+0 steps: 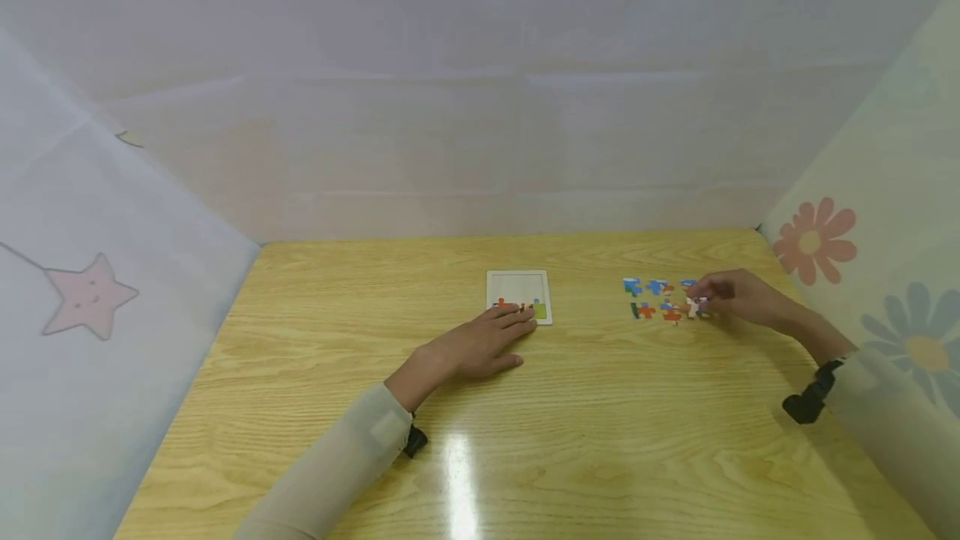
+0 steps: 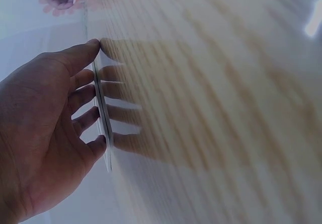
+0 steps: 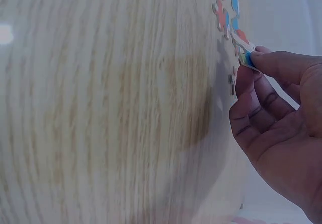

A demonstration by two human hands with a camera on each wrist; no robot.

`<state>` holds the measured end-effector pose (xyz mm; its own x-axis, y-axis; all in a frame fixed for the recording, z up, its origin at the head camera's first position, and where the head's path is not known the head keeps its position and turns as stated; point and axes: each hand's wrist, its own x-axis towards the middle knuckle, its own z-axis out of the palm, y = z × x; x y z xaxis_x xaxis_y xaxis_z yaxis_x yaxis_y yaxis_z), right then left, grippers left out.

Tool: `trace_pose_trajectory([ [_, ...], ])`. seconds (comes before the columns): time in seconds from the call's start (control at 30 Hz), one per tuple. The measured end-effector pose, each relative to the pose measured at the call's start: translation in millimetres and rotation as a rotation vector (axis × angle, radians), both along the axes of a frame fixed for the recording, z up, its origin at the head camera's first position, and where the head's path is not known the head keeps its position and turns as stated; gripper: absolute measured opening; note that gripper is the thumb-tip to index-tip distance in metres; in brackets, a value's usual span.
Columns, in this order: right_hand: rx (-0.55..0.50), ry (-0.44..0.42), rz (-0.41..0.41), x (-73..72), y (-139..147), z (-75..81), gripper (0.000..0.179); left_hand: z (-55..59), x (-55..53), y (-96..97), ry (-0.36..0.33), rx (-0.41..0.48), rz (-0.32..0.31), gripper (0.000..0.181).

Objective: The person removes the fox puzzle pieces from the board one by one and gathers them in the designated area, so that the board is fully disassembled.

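Note:
My left hand [image 1: 483,345] rests its extended fingers on the near edge of a square white puzzle tray [image 1: 517,284]. Red and green puzzle pieces [image 1: 539,310] lie along the tray's near side, partly covered by those fingers. In the left wrist view, the fingertips [image 2: 99,143] lie on the thin edge of the tray. Over to the right, my right hand [image 1: 738,297] pinches a puzzle piece [image 3: 246,59] with blue on it between thumb and finger. The hand is at the right end of a group of loose pieces and hides some of them.
Several loose jigsaw pieces, among them a red one [image 1: 646,312] and a blue-green one [image 1: 632,285], lie in two rough rows right of the tray. A pale cloth wall [image 1: 420,157] stands behind the wooden table [image 1: 337,298], with printed cloth on both sides.

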<state>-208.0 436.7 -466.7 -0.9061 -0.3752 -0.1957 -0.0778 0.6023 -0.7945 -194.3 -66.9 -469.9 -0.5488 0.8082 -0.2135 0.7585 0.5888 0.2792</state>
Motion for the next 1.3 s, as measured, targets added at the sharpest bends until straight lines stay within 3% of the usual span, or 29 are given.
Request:
trace_pose_trajectory([
  [0.7, 0.059, 0.076, 0.041, 1.9, 12, -10.6, 0.019, -3.8, -1.6, -0.2, -0.011, 0.029, -0.008, 0.065],
  [0.73, 0.067, 0.084, 0.043, 1.9, 13, -10.5, 0.019, -12.8, -5.6, -1.3, 0.0, 0.044, -0.017, 0.066],
  [0.93, 0.135, 0.123, 0.031, 2.6, 12, -10.4, 0.018, -11.2, -5.0, -1.4, 0.003, 0.046, -0.021, 0.067],
  [0.97, 0.15, 0.133, 0.026, 2.9, 12, -10.5, 0.017, -2.1, -0.8, -0.2, -0.005, 0.032, -0.013, 0.066],
  [1.3, 0.212, 0.198, 0.02, 4.1, 9, -11.4, 0.016, -2.5, -0.6, 1.4, 0.029, -0.021, -0.01, 0.066],
])
